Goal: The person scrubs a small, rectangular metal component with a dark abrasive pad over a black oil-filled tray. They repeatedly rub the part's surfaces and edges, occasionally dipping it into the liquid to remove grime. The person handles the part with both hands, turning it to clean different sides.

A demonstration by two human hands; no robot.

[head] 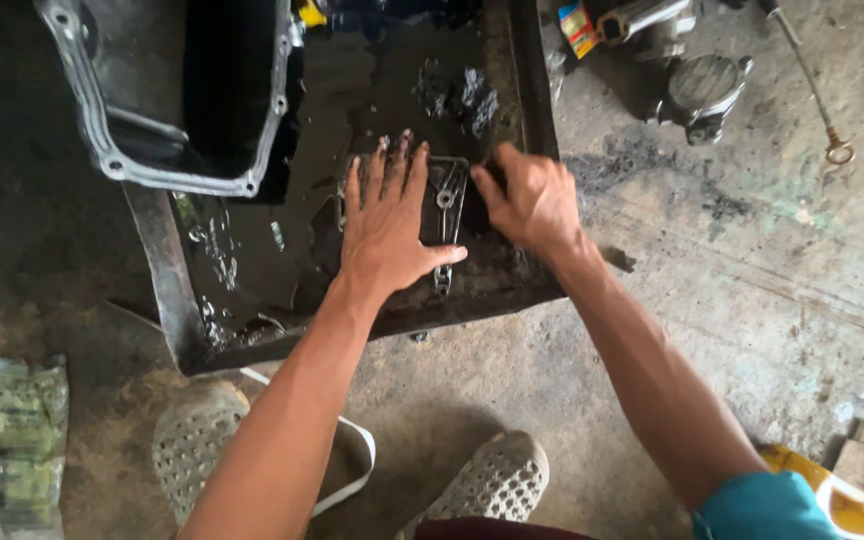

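A dark metal tray [164,262] full of black oily liquid lies on the concrete floor. In it sits a flat, oily metal engine part [449,190]. My left hand [386,222] lies flat on that part with its fingers spread. My right hand [530,197] has its fingers curled at the part's right edge, pressing or gripping something that I cannot make out. A black lump of grime or cloth [469,97] lies in the tray behind my hands.
A grey metal oil pan [102,140] rests on the tray's far left corner. Engine parts [704,90] and a dipstick [812,85] lie on the floor at the upper right. A plastic packet [20,430] lies at the lower left. My sandalled feet [197,435] stand before the tray.
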